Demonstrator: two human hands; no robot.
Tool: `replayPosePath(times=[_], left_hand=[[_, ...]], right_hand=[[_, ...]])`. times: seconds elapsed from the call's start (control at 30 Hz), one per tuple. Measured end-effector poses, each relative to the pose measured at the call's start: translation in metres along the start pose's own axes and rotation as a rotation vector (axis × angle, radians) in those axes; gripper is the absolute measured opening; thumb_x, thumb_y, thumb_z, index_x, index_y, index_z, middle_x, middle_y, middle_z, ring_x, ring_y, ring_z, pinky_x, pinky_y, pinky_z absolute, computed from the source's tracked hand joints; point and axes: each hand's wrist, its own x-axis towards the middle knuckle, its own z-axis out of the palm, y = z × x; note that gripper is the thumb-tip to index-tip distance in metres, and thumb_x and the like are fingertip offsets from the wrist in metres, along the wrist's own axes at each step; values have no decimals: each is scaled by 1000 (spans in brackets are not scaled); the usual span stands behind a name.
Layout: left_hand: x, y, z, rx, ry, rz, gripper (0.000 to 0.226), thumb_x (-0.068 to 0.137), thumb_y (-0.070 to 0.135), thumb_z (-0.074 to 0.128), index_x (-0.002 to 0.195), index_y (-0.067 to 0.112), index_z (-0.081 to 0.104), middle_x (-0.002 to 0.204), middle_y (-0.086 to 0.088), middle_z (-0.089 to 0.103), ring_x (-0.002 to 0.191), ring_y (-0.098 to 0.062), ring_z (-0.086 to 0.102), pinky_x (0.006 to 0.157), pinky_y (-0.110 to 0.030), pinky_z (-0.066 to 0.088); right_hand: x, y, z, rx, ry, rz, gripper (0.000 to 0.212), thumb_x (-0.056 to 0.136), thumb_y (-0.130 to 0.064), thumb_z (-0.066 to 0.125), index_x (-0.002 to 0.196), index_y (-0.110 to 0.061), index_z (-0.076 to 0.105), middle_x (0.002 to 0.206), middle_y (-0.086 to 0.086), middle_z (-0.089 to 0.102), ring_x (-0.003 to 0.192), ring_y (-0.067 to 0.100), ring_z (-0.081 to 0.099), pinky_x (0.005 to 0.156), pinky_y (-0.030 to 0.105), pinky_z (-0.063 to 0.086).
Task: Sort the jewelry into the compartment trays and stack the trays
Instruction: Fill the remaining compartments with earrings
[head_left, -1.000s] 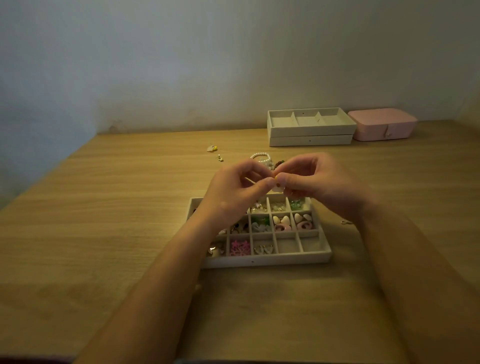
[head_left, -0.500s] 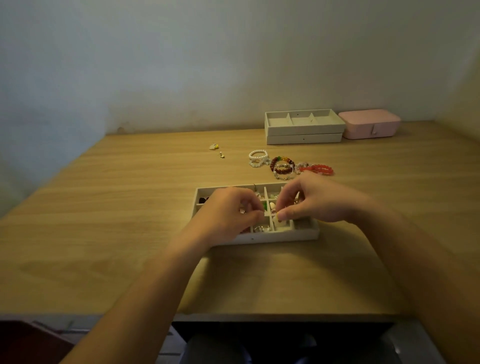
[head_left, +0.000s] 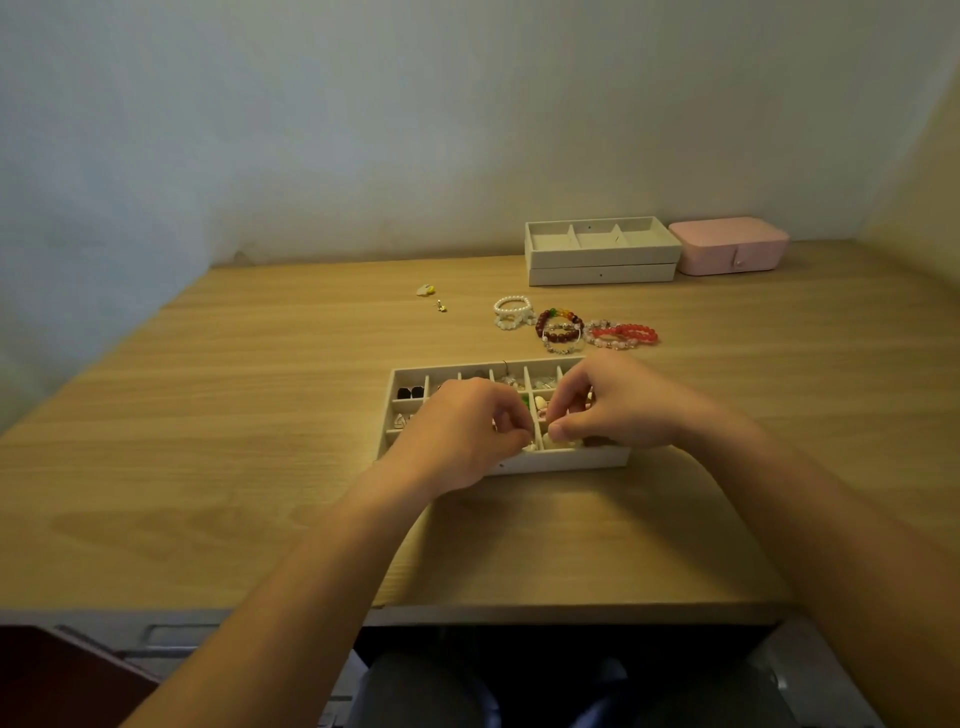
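Observation:
A white tray (head_left: 408, 375) with several small compartments lies mid-table and holds earrings and other small pieces. Both hands hover over its front row. My left hand (head_left: 460, 431) has curled fingers, with a small white piece (head_left: 530, 446) at its fingertips. My right hand (head_left: 615, 410) pinches thumb to fingers low in the neighbouring compartment, over a small pale earring (head_left: 558, 442). The hands hide much of the tray. Beyond it lie a white pearl bracelet (head_left: 511, 307), a dark red beaded bracelet (head_left: 557, 326) and a red and pink one (head_left: 626, 333).
Two stacked white trays (head_left: 602, 273) stand at the back by the wall, next to a shut pink jewelry box (head_left: 727, 247). A small yellow piece (head_left: 426, 290) and a tiny earring (head_left: 441, 306) lie at back left. The table's front edge (head_left: 519, 608) is near my lap.
Both hands have dropped from above the tray, where they held a small piece together, down into its front row. The view has tilted and pulled back, uncovering the bracelets.

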Motion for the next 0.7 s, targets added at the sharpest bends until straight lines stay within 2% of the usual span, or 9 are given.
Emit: replayPosePath(times=[0.1,0.27,0.33,0.43,0.5,0.57,0.7], left_hand=[[2,2,2,2,-6,3,5,85,27,72,86,31,76,76,13,68,72,-4,62,68,-25,49],[5,4,3,5,5,20,8,90,30,68,91,35,74,82,16,66,77,-3,60,64,-18,39],[6,5,3,7,6,24,12,93,28,65,93,37,73,85,17,63,80,-3,58,67,-20,41],[7,6,2,5,-7,24,19,94,24,61,94,36,74,90,15,62,86,-5,57,73,-25,46],[8,7,2,14,-35,22,22,94,22,59,96,36,75,93,14,62,87,-4,57,72,-25,44],[8,9,2,27,-55,20,24,94,20,58,95,35,76,94,13,63,86,-4,57,71,-24,44],[12,6,-6,-59,-19,3,22,93,18,59,93,31,76,81,13,64,73,-4,58,65,-24,45]], right_hand=[[1,2,4,-32,1,12,9,84,-29,82,93,-26,82,85,-12,73,83,8,66,72,27,57],[-2,6,-3,14,10,-12,14,94,-30,72,100,-24,81,86,-11,73,82,9,67,70,25,55],[-3,10,-4,37,35,8,16,97,-31,67,102,-23,80,85,-8,73,82,13,68,70,29,59],[-5,11,-2,29,5,4,17,98,-31,65,102,-22,80,84,-8,72,82,12,67,71,26,57],[-6,10,-2,34,-19,-1,17,98,-30,65,101,-23,80,82,-7,72,81,13,66,74,31,57],[-5,9,-4,54,-10,14,17,98,-31,65,98,-24,80,82,-3,73,81,17,67,72,34,57],[0,3,-13,92,79,14,16,97,-31,66,94,-22,80,85,2,75,86,25,68,75,42,57]])
